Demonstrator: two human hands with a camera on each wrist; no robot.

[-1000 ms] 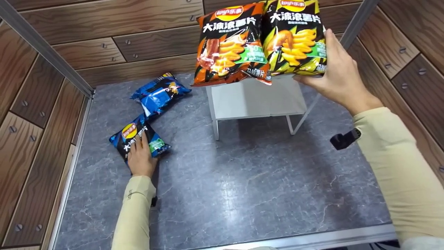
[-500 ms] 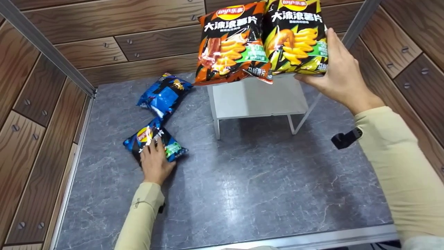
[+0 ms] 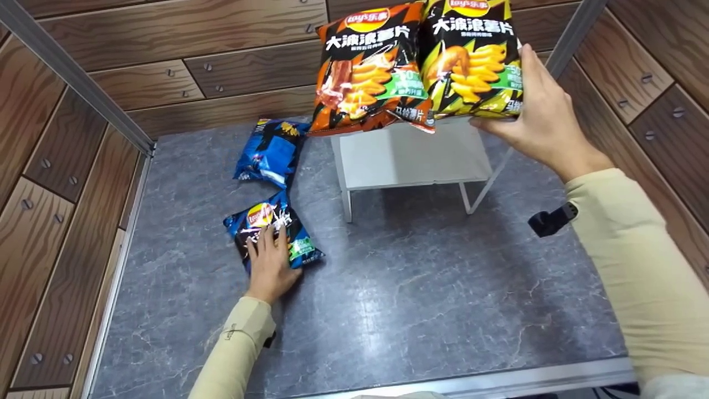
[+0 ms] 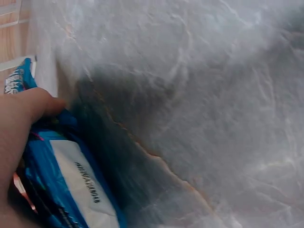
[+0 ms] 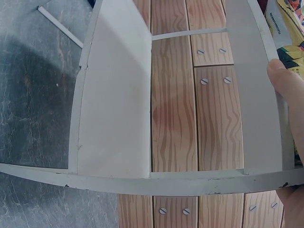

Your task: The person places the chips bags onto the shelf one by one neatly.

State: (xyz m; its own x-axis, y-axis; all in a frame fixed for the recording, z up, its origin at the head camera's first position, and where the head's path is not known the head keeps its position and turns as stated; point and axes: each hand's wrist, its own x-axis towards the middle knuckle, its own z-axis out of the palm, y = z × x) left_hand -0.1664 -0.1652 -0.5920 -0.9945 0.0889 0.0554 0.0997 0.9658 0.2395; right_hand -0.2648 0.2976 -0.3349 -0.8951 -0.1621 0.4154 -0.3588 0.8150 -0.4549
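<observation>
In the head view my left hand [image 3: 272,270] holds a blue-and-black bag of potato chips [image 3: 258,216] on the grey marbled surface. The thumb lies over the bag's side in the left wrist view. Another blue chip bag [image 3: 271,151], print partly visible, lies just behind it. My right hand [image 3: 545,113] rests against the right side of a yellow-and-black chip bag [image 3: 468,61], its fingers straight. Its thumb touches the top edge of the white rack [image 5: 260,95]. An orange-and-black chip bag [image 3: 368,69] leans beside the yellow one on that rack.
The rack's lower shelf [image 3: 412,158] stands right of the blue bags on thin metal legs [image 3: 348,206]. Wood-patterned panels [image 3: 61,183] wall the surface on the left, back and right. A metal strip [image 3: 526,382] runs along the front edge.
My left hand has slid the front blue bag to the right across the surface. The rear blue bag has shifted right and turned too. My right hand and the bags on the rack stay put.
</observation>
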